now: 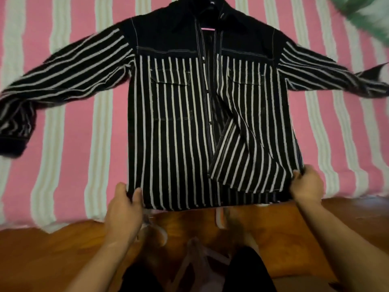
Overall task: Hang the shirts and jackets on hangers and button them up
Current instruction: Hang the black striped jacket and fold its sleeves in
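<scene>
A black jacket with white stripes [176, 123] lies face up on the bed, sleeves spread out to both sides. Its front is unbuttoned, and the lower right flap is folded over at an angle. A pink hanger [207, 29] shows through the open collar. My left hand [124, 205] pinches the jacket's lower left hem corner. My right hand [307, 184] grips the lower right hem corner. Both hands hold the hem near the bed's front edge.
The bed is covered with a pink and white striped sheet [88, 144]. A green and white cloth [366, 15] lies at the far right corner. An orange-brown floor [52, 256] runs below the bed edge, with pale items [195, 253] near my dark trouser legs.
</scene>
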Available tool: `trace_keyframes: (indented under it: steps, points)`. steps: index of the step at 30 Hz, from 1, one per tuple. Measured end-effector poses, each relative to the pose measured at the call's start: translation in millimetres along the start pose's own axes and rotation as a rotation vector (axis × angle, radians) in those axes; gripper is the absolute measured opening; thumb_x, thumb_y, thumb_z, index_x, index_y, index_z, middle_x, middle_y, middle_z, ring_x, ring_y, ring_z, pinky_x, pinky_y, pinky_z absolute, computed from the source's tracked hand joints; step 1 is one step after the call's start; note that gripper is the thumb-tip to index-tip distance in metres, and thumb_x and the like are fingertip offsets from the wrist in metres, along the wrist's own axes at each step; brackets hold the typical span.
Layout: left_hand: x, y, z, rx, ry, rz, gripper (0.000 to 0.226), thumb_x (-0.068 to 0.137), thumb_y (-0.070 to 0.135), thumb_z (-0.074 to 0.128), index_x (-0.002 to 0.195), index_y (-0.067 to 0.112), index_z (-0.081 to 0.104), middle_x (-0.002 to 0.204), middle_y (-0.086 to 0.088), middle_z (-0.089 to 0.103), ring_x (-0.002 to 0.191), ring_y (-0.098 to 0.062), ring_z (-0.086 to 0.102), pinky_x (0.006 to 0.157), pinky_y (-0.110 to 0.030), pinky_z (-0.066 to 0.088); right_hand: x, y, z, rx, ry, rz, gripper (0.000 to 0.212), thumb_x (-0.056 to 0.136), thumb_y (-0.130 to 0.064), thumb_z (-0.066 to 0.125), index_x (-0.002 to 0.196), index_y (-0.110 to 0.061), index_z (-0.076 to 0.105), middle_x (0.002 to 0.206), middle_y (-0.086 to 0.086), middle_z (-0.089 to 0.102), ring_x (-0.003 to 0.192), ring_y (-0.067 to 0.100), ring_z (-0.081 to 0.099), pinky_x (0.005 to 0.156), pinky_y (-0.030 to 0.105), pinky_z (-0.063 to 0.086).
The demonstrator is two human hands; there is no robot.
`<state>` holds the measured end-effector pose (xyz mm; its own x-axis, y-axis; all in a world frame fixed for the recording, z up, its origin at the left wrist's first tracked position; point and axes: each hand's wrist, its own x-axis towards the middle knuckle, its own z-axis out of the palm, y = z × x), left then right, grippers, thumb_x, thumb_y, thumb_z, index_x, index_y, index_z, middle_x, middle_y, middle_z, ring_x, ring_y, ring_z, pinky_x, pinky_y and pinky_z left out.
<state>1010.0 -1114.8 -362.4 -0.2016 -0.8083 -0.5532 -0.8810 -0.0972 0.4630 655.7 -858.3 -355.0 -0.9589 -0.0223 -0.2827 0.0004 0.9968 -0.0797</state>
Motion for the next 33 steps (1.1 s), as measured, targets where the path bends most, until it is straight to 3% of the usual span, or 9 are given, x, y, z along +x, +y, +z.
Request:
trace_keyframes:
  steps: [3, 5, 8, 12, 15, 21, 26, 31, 33]
  points:
    - [-7, -22, -11, 0.100, -0.157, -0.098, 0.024, 0.098, 0.034, 0.060, 0.103, 0.011, 0.055, 0.098, -0.013, 0.067, 0.094, -0.038, 0.063, 0.078, -0.047, 0.053, 8, 9, -17, -0.094, -0.009, 0.049, 0.028, 0.093, -0.006, 0.059, 0.119, 0.006, 0.056, 0.115, 0.033, 0.057, 0.107, 0.049, 0.056, 0.091, 0.051, 0.047]
    - [-11, -28, -7, 0.349, -0.114, -0.014, 0.031, 0.088, 0.030, 0.067, 0.111, 0.012, 0.056, 0.108, -0.018, 0.063, 0.099, -0.039, 0.059, 0.084, -0.051, 0.053, 15, 3, -14, -0.229, 0.025, 0.035, 0.045, 0.086, -0.004, 0.062, 0.128, 0.002, 0.050, 0.125, 0.032, 0.049, 0.116, 0.050, 0.048, 0.098, 0.057, 0.046]
    - [-16, -1, 21, 0.341, 0.185, 0.300, 0.048, 0.083, 0.018, 0.068, 0.128, 0.009, 0.056, 0.115, -0.018, 0.054, 0.107, -0.037, 0.050, 0.089, -0.052, 0.048, 5, -30, 20, -0.161, 0.109, -0.508, 0.039, 0.087, -0.006, 0.062, 0.124, 0.001, 0.055, 0.118, 0.025, 0.054, 0.111, 0.042, 0.050, 0.096, 0.050, 0.047]
    - [-2, 69, 96, 0.196, 0.051, 0.690, 0.021, 0.096, 0.019, 0.055, 0.116, 0.020, 0.064, 0.111, 0.004, 0.056, 0.109, -0.013, 0.049, 0.096, -0.030, 0.045, -23, -65, 78, -0.029, -0.154, -0.907, 0.030, 0.097, -0.041, 0.054, 0.116, -0.018, 0.061, 0.105, -0.007, 0.051, 0.102, 0.012, 0.048, 0.094, 0.034, 0.042]
    - [12, 88, 145, 0.249, 0.061, 0.739, 0.021, 0.098, 0.019, 0.053, 0.116, 0.025, 0.059, 0.111, 0.010, 0.054, 0.106, -0.007, 0.050, 0.092, -0.026, 0.046, -17, -51, 104, -0.054, -0.053, -0.981, 0.033, 0.097, -0.051, 0.046, 0.117, -0.027, 0.057, 0.102, -0.015, 0.043, 0.099, 0.004, 0.040, 0.095, 0.033, 0.042]
    - [31, 72, 181, 0.466, 0.366, 0.833, 0.012, 0.098, 0.018, 0.045, 0.104, 0.024, 0.054, 0.098, 0.008, 0.049, 0.087, -0.012, 0.048, 0.071, -0.029, 0.043, -11, -46, 122, -0.017, 0.134, -1.083, 0.018, 0.100, -0.043, 0.042, 0.106, -0.030, 0.053, 0.096, -0.013, 0.047, 0.092, 0.009, 0.044, 0.087, 0.032, 0.039]
    - [32, 76, 186, 0.482, 0.364, 0.804, 0.017, 0.099, 0.021, 0.039, 0.105, 0.023, 0.055, 0.101, 0.004, 0.051, 0.089, -0.016, 0.050, 0.074, -0.034, 0.041, -15, -38, 125, 0.000, 0.247, -1.157, 0.032, 0.102, -0.046, 0.037, 0.100, -0.023, 0.060, 0.093, -0.008, 0.052, 0.090, 0.013, 0.050, 0.084, 0.036, 0.044]
    - [14, 74, 184, 0.449, 0.432, 0.806, 0.018, 0.100, 0.025, 0.043, 0.103, 0.021, 0.061, 0.093, 0.006, 0.050, 0.088, -0.017, 0.055, 0.075, -0.036, 0.046, -45, -13, 111, -0.011, -0.029, -1.305, 0.071, 0.087, -0.075, 0.043, 0.135, -0.026, 0.056, 0.117, -0.007, 0.053, 0.113, 0.014, 0.048, 0.099, 0.033, 0.043]
    - [2, 69, 183, 0.417, 0.442, 0.777, 0.018, 0.100, 0.023, 0.044, 0.101, 0.019, 0.062, 0.094, 0.006, 0.053, 0.091, -0.018, 0.058, 0.078, -0.037, 0.049, -46, -7, 113, 0.039, -0.027, -1.239, 0.047, 0.096, -0.052, 0.055, 0.129, -0.020, 0.063, 0.115, -0.003, 0.055, 0.114, 0.019, 0.052, 0.100, 0.034, 0.043]
